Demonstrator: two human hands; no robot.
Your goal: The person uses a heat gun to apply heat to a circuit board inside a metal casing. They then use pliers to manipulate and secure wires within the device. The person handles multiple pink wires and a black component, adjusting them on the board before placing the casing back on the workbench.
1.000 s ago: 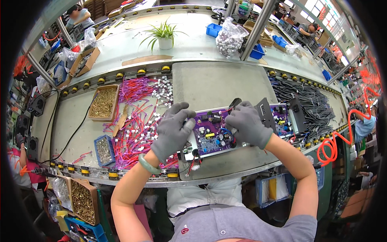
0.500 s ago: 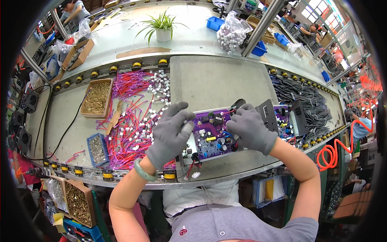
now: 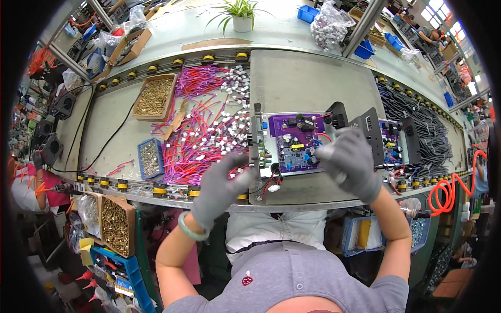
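A purple circuit board (image 3: 297, 151) with blue, yellow and black components sits in an open metal chassis, in front of me on the bench. Black end panels stand at its sides, and red, black and blue wires show on it. Beside the chassis's near left corner is my left hand (image 3: 219, 188), in a grey glove, fingers apart and nothing in them. My right hand (image 3: 355, 167), also gloved, hovers at the board's right part; motion blurs its fingers, so I cannot see whether it holds anything. A white connector (image 3: 274, 188) on short wires hangs off the chassis's near edge.
Red and purple wires with white connectors (image 3: 209, 141) lie heaped to the left, near a box of brass parts (image 3: 154, 97) and a blue bin of small metal parts (image 3: 151, 158). Black cables (image 3: 417, 120) and a second board unit (image 3: 391, 141) are on the right.
My left hand has come off the board's left edge toward me and opened. The right hand has drawn nearer to me over the board. The whole view has shifted.
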